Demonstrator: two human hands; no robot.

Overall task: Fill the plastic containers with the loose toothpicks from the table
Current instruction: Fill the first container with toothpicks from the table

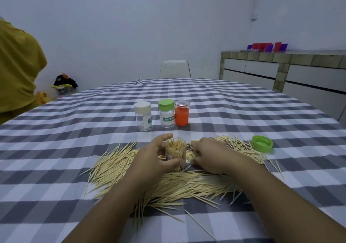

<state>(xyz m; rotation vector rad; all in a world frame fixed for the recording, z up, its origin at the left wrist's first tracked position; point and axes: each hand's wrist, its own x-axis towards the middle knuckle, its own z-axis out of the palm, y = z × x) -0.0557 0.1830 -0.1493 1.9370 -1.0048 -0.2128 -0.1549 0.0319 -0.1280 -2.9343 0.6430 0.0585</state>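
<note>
On desk (56, 149), L hand (152, 156) grip holds open clear toothpick container (175, 151), full; R hand (207, 153) grip curled into loose toothpicks (168, 184), pinch unclear.

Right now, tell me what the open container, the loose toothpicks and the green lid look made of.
Open container: clear plastic, glossy; contents show through.
Loose toothpicks: pale, matte, likely wood or bamboo.
Green lid: opaque, smooth moulded plastic.

We see matt checked cloth on the table (56, 149), pale wooden toothpicks (177, 184), and clear glossy plastic containers (143, 119) with smooth lids
</note>
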